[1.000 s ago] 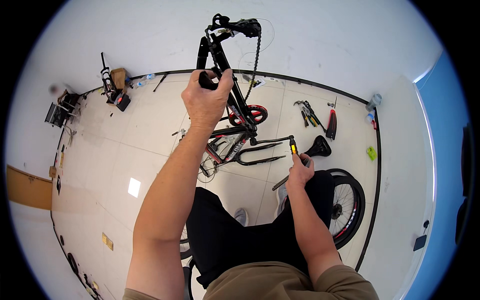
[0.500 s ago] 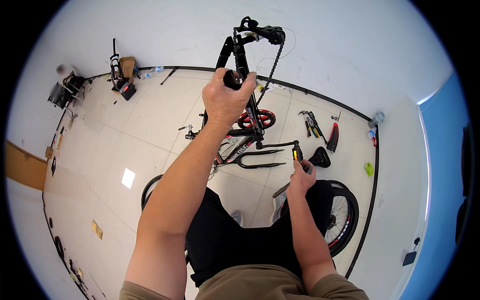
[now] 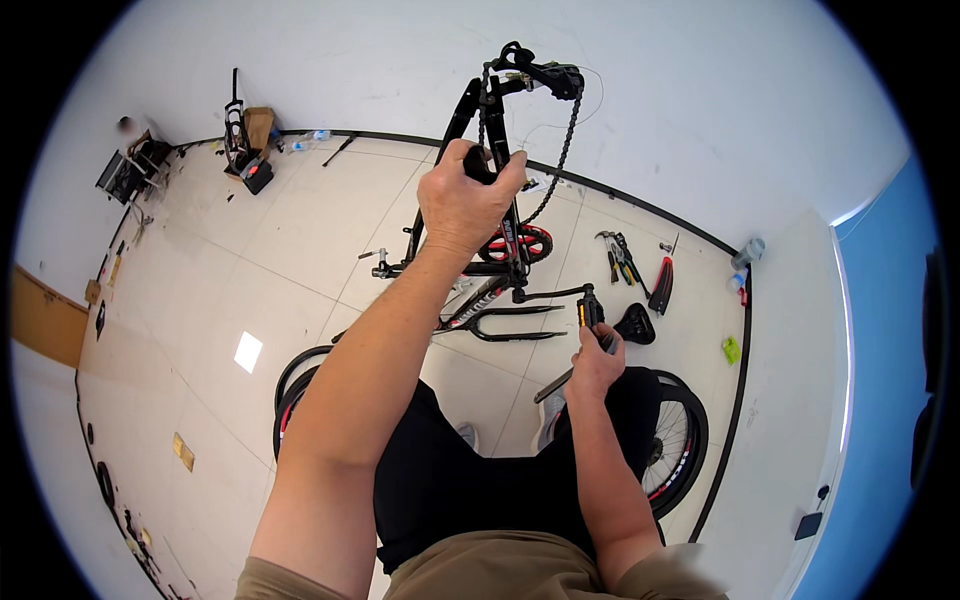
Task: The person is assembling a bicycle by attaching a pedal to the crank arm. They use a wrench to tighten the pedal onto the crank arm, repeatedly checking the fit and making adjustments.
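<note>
My left hand [image 3: 468,205] is raised and closed around a tube of the upturned black bicycle frame [image 3: 500,260], just below its rear end where the chain [image 3: 560,150] hangs loose from the derailleur. My right hand [image 3: 594,362] sits lower and grips a long tool with a black and yellow handle [image 3: 583,312], held against the crank arm of the frame. The red chainring [image 3: 520,243] shows behind the frame. The black fork [image 3: 510,322] lies beside my right hand.
A black saddle [image 3: 636,323] lies on the tiled floor. Pliers and hand tools [image 3: 620,255] and a red and black part [image 3: 660,285] rest near the far wall. One wheel [image 3: 675,445] lies by my right leg, another [image 3: 295,385] under my left arm. Gear [image 3: 245,150] stands in the far left corner.
The view has shifted right and downward, so the frame and both hands sit more central. My left hand keeps its grip on the frame tube; my right stays on the tool.
</note>
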Demonstrator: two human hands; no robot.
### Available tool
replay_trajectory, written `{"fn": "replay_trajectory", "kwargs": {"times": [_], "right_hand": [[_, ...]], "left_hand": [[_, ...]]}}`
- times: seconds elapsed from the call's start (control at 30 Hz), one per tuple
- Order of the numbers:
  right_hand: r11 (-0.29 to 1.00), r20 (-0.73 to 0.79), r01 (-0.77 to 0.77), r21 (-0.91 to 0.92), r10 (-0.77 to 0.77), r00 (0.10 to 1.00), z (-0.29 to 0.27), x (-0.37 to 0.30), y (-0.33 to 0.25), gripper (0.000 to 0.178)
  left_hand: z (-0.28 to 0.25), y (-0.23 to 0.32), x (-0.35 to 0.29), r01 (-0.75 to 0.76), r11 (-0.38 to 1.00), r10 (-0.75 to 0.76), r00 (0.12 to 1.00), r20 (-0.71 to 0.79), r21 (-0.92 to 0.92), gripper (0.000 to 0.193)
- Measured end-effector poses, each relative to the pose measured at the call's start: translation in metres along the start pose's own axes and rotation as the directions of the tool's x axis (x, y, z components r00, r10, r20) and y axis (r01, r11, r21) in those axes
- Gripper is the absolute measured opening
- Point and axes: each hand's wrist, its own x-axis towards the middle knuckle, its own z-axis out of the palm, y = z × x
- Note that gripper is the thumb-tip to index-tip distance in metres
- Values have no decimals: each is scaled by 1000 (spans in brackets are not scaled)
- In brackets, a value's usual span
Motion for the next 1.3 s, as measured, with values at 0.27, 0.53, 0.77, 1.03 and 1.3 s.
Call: {"fn": "replay_trajectory", "kwargs": {"times": [0.27, 0.53, 0.77, 1.03, 1.3], "right_hand": [[989, 0, 131, -65, -132, 991, 4, -1, 9, 25], [984, 90, 147, -101, -138, 986, 8, -13, 11, 23], [980, 144, 189, -65, -179, 973, 11, -21, 18, 21], [972, 227, 213, -95, -187, 956, 14, -32, 22, 19], [997, 308, -76, -7, 74, 948, 22, -62, 5, 22]], "left_hand": [[3, 5, -2, -57, 997, 60, 996, -66, 49, 36], [0, 3, -1, -60, 998, 61, 998, -24, 22, 34], [-1, 2, -1, -118, 992, 120, 992, -45, 47, 34], [-1, 2, -3, -89, 995, 90, 995, -39, 39, 35], [-2, 3, -4, -84, 996, 85, 996, -34, 29, 34]]}}
